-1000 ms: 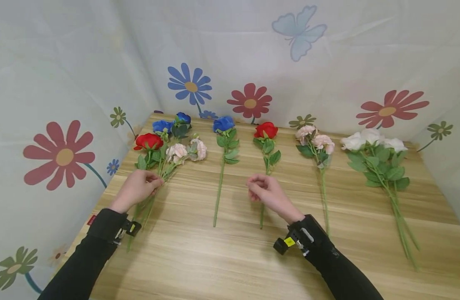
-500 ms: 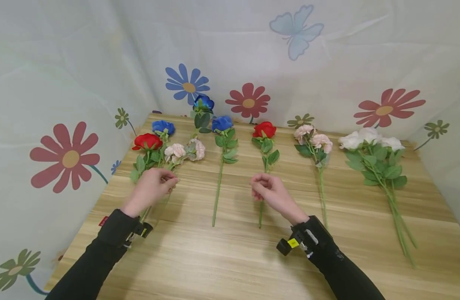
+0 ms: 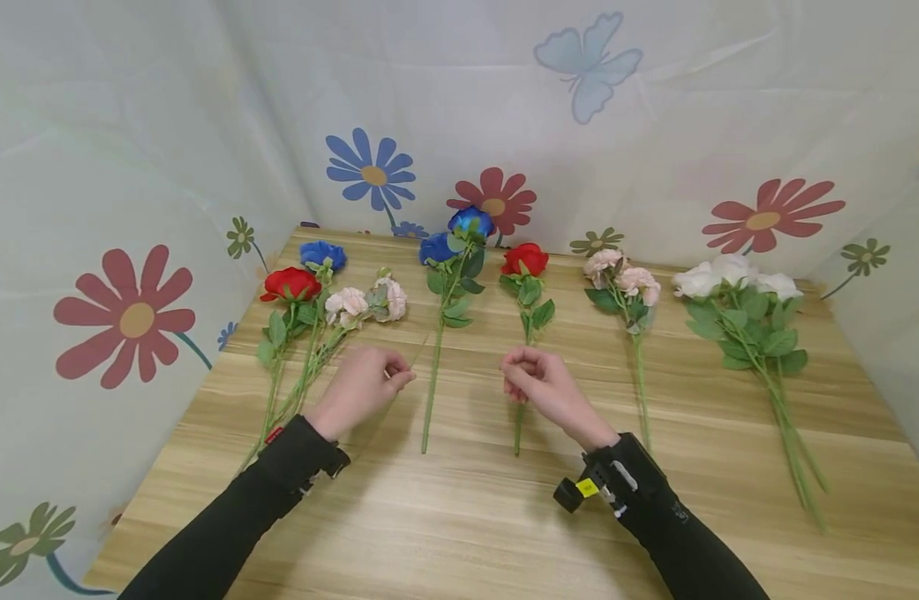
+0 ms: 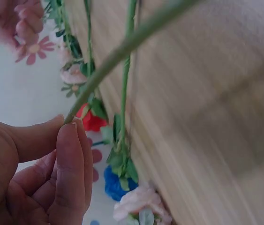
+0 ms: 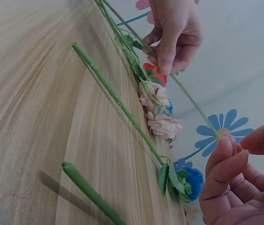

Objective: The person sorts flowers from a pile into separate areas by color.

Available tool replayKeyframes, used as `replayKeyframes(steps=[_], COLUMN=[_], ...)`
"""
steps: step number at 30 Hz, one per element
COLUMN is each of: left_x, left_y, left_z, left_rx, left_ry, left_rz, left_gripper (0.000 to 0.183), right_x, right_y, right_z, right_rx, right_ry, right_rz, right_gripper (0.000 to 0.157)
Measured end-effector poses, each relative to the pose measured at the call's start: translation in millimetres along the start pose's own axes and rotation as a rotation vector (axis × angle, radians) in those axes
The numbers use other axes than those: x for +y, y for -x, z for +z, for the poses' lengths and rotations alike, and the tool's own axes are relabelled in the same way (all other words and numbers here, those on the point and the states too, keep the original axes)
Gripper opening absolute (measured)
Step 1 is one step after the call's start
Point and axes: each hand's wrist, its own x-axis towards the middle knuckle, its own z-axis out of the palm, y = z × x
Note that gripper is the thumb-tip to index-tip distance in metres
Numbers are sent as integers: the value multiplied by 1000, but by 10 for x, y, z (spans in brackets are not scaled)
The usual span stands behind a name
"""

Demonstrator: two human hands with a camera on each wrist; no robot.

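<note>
My left hand [image 3: 365, 385] pinches the thin green stem [image 4: 127, 47] of a blue rose [image 3: 471, 222] between thumb and fingertips. This rose is raised above the table, its head overlapping a second blue rose [image 3: 435, 248] that lies there. In the right wrist view the left hand [image 5: 176, 37] shows at the top with the stem running down from it. My right hand [image 3: 541, 383] hovers over the stem of a red rose [image 3: 525, 259], fingers loosely curled, nothing visible between them. Up close, the right hand [image 5: 244, 178] has its thumb near the fingertips.
On the left of the wooden table [image 3: 459, 525] lie a red rose [image 3: 290, 284], another blue rose [image 3: 323, 255] and pale pink flowers [image 3: 347, 306]. More pink flowers [image 3: 639, 285] and white roses [image 3: 731, 275] lie to the right. A flower-printed curtain [image 3: 444, 83] stands behind.
My left hand has lifted the blue rose from the left pile and carried it rightward, to the lying blue rose. The right hand has hardly moved.
</note>
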Motion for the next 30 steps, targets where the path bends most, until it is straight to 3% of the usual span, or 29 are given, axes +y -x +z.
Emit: replayKeyframes(steps=[9, 15, 21, 30], left_x=[-55, -20, 39, 84], left_y=[-159, -204, -398, -720], left_z=[315, 325, 308, 421], left_rx=[-126, -219, -214, -207], left_ry=[-70, -56, -64, -109], left_rz=[-21, -62, -114, -139], left_gripper=[18, 47, 57, 59], right_x=[5, 14, 8, 36], right_y=[-1, 0, 7, 3], right_z=[8, -1, -17, -8], right_rx=[-20, -21, -14, -37], right_ry=[23, 17, 22, 22], right_rz=[17, 22, 28, 33], right_gripper=[25, 25, 26, 26])
